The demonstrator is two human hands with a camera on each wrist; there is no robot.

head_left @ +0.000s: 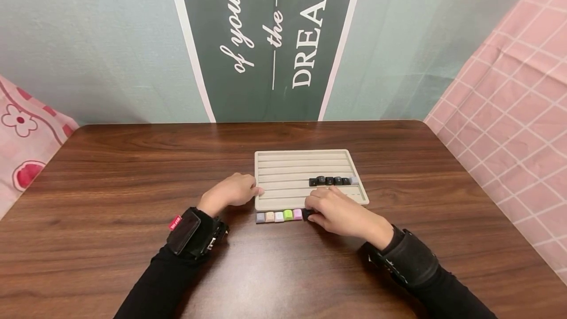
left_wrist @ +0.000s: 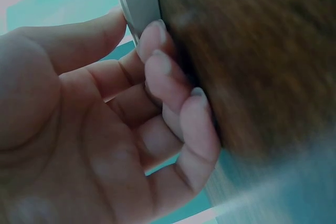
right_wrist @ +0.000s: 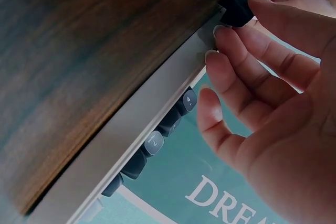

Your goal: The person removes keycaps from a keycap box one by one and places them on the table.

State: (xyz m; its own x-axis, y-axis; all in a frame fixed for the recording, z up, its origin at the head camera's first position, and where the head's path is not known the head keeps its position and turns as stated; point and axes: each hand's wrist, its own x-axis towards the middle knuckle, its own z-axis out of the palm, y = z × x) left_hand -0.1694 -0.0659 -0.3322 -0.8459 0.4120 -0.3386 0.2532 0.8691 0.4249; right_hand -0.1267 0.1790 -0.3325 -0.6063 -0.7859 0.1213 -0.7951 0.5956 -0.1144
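A cream tray (head_left: 288,163) with several long grooves lies on the table. My left hand (head_left: 231,192) grips its left edge; in the left wrist view the thumb (left_wrist: 100,38) and curled fingers close on the tray's rim (left_wrist: 140,9). With thumb and fingertips, my right hand (head_left: 338,210) pinches a black keycap (right_wrist: 237,8) in front of the tray, at the right end of a row of coloured keycaps. That row includes grey, peach, white, green (head_left: 288,215) and pink (head_left: 298,214) ones. Several black keycaps (head_left: 330,180) and one pale keycap (head_left: 354,180) sit in a groove at the tray's right.
The brown wooden table (head_left: 133,171) extends around the tray. Behind it hangs a pale cloth with a dark green lettered panel (head_left: 266,92). Pink cloths border the left and right sides.
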